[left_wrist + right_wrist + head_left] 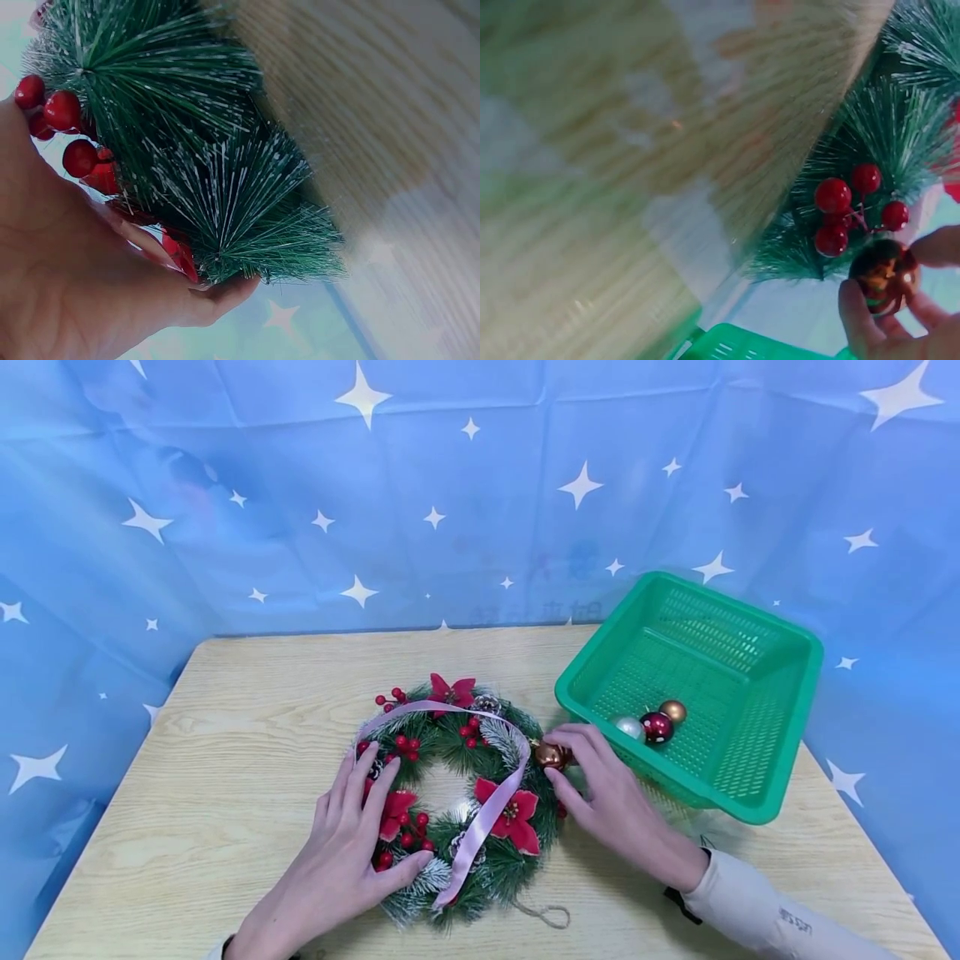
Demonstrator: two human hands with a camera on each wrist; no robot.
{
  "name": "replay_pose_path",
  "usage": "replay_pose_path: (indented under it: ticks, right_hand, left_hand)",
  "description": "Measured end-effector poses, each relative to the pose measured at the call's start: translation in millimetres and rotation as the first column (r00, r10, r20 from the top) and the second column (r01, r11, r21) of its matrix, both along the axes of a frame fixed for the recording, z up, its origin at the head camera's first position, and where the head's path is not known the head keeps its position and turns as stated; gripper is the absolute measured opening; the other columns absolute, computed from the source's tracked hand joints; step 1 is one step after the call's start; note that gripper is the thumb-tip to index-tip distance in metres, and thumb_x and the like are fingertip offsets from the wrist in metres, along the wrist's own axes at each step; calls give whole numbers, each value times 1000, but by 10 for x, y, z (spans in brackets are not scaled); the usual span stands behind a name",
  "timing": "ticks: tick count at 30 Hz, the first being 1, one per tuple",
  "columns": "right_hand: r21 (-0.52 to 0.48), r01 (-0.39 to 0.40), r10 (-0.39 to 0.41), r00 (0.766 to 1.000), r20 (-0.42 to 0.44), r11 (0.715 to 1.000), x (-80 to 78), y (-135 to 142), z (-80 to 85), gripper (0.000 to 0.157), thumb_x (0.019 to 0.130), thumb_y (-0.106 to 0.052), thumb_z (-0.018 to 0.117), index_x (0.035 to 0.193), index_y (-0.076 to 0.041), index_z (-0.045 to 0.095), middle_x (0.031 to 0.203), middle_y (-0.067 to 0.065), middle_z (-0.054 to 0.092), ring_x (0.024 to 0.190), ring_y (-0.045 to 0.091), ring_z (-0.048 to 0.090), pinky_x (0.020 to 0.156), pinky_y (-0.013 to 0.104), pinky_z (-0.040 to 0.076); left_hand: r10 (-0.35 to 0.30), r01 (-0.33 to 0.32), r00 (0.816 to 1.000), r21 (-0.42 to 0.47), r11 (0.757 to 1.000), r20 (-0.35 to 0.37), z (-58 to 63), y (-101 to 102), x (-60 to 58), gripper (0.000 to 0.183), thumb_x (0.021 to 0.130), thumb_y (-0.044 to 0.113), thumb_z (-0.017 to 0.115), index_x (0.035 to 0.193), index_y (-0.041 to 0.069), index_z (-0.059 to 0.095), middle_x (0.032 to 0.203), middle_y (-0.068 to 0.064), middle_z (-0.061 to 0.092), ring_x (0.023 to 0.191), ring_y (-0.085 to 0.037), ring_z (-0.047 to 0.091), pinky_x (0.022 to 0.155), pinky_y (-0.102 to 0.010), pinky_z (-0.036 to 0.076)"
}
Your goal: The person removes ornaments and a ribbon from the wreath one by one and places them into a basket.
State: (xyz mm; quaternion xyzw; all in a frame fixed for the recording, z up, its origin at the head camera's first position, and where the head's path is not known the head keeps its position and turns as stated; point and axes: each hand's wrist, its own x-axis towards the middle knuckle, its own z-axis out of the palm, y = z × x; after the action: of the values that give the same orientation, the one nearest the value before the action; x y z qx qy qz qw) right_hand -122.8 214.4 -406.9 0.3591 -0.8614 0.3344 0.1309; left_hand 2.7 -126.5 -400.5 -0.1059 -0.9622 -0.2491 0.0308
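A green pine wreath [506,881] lies on the table, dressed with red poinsettias, red berries, pinecones and a pink ribbon [480,827] draped loosely over it. My left hand [337,843] rests on the wreath's left side, fingers spread and thumb apart; the left wrist view shows frosted needles [225,202] and red berries [64,112] beside it. At the wreath's right edge, my right hand [611,797] pinches a shiny copper Christmas ball [550,755] between thumb and fingers. From the right wrist, the ball [885,277] appears right by a berry cluster [832,196].
A green plastic basket [783,727] stands at the right, close to my right hand, with silver, dark red and gold balls [657,727] inside. A twine loop [551,918] sticks out at the wreath's lower edge. Behind the wooden table [225,760] hangs a blue starred cloth [450,468].
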Motion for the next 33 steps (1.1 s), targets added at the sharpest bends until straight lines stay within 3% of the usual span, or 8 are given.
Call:
replay_pose_path:
  ticks: [7,10,15,18,26,33]
  right_hand:
    - [-48,-38,37,999,-33,998,-23,-21,97,45,97,-5,79,140,-1,65,140,14,62,125,27,64,105,26,51]
    - [-56,-43,39,998,-58,998,-64,2,169,44,98,-6,78,140,1,64,140,15,62,126,28,63,106,21,48]
    - [-51,-14,9,995,-104,999,-142,74,312,44,103,-15,74,141,2,63,141,17,62,128,30,62,103,27,51]
    - [-59,6,-13,992,-125,998,-185,116,386,44,104,-19,71,141,3,62,140,19,62,129,31,61,103,25,49]
    - [-108,60,-74,988,-133,992,-302,329,523,47,94,7,79,138,5,64,137,19,63,123,32,63,97,14,50]
    - [-85,146,-153,985,-84,986,-401,632,579,47,94,11,79,137,4,62,131,19,61,109,24,64,86,10,52]
  left_hand:
    - [5,-5,1000,1,1000,-17,-12,12,1,110,95,70,72,174,12,23,181,-14,6,163,-51,4,108,-81,28]
    - [2,-2,1000,-4,1000,-25,-18,16,-6,109,96,70,72,174,11,24,181,-13,6,163,-50,4,107,-79,29]
    - [7,-7,1000,-15,1000,-29,-29,19,-3,109,95,70,71,174,11,25,180,-15,8,163,-50,5,107,-76,31]
    - [13,-14,1000,-16,1000,-22,-27,14,9,109,95,71,71,173,11,25,180,-16,10,163,-50,4,107,-75,31]
    - [22,-22,1000,-16,1000,15,-5,-1,12,112,94,73,71,175,12,21,180,-15,8,163,-48,1,108,-82,26]
    - [21,-21,999,3,1000,26,-42,7,-11,114,93,72,73,175,12,20,180,-16,8,163,-47,-2,109,-82,24]
